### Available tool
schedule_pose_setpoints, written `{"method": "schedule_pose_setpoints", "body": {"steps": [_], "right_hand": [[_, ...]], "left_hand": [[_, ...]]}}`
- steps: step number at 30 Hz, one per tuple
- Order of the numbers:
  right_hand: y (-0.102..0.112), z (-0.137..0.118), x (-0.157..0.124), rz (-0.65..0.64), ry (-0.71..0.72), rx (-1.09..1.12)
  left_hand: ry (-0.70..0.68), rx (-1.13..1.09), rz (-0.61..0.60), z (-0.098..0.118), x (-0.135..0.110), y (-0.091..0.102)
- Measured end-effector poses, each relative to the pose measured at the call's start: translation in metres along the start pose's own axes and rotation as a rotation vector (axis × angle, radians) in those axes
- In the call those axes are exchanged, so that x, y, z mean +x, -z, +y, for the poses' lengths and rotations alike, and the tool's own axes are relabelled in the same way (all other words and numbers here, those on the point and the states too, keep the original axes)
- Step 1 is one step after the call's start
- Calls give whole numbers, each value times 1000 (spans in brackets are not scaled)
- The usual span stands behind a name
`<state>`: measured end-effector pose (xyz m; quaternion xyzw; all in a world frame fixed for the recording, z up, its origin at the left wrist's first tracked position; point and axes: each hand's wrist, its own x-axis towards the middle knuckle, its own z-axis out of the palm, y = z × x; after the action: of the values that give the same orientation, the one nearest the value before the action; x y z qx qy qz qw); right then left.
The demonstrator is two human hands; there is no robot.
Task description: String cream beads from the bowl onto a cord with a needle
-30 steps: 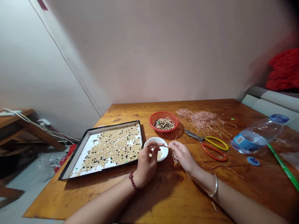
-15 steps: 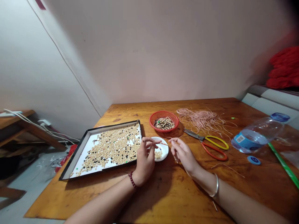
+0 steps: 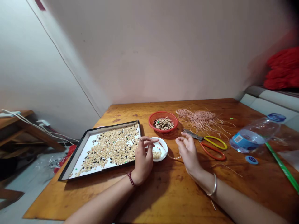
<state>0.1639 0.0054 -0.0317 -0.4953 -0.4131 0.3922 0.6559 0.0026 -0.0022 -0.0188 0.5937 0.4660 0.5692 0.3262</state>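
My left hand (image 3: 143, 158) is closed in a pinch at the left side of a small white dish (image 3: 164, 143), holding one end of a string of beads (image 3: 174, 158). The strand hangs in a curve over the dish's rim, dark reddish near the left fingers and paler further along, and runs to my right hand (image 3: 188, 152). That hand is closed too, thumb against fingers, with the strand passing in at its palm side. Loose cream beads (image 3: 157, 154) lie in the dish. Whatever sits between the right fingertips is too small to make out.
Left stands a black-edged tray (image 3: 80, 144) of cream and dark beads. Behind the dish is a red basket (image 3: 151, 124) holding beaded strands. Right of it lie pink cord (image 3: 201, 118), scissors (image 3: 213, 147), a water bottle (image 3: 249, 138), its blue cap (image 3: 251, 159) and a green strip (image 3: 282, 168).
My right hand has moved right, away from the left hand and dish, and the bead string now spans the gap between the hands. My left hand has stayed nearly in place.
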Motion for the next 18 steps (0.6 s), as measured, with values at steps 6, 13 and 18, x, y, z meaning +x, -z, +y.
{"method": "schedule_pose_setpoints", "body": {"steps": [6,13,18], "right_hand": [[-2,-9,-6,-343,-48,-24],[-5,-12,-9,-488,-130,8],[-5,-12,-8,-448,-190,-40]], "left_hand": [[-52,10,-126,0,-3,-1],[-93,59,-140,-1,-3,0],[-66,17,-138,2,-3,-1]]}}
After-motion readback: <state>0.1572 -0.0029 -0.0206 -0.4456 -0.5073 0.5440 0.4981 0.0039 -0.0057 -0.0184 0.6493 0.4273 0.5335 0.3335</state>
